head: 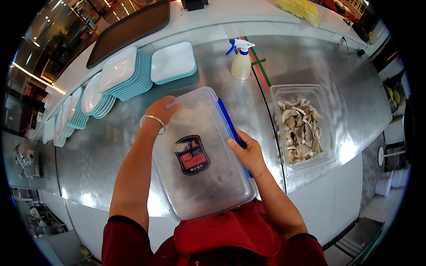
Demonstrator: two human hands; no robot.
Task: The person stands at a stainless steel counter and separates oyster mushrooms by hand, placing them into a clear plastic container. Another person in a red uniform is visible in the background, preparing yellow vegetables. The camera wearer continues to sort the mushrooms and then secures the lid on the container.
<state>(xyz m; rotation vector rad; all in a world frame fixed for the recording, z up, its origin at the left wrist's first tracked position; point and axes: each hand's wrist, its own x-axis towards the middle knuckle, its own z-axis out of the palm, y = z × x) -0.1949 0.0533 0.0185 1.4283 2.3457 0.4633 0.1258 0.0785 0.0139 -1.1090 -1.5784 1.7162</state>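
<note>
A large clear plastic storage box (199, 123) with a translucent lid and a blue side latch is held close against my red apron. My left hand (163, 109), with a bracelet at the wrist, grips its far left corner. On the right edge, my right hand (248, 151) holds the box by the blue latch strip (229, 121), fingers partly hidden behind it. The lid bears a printed label; what is inside looks cloudy and cannot be made out. To the right, an open clear plastic tub (327, 133) holds torn oyster mushrooms (299, 133).
Stacked white and turquoise plates (123, 73) line the steel counter (100, 166) at the back left. A spray bottle (241, 65) stands behind the box, near coloured tape. A brown tray (133, 30) and yellow plastic packaging (299, 10) lie on the raised ledge.
</note>
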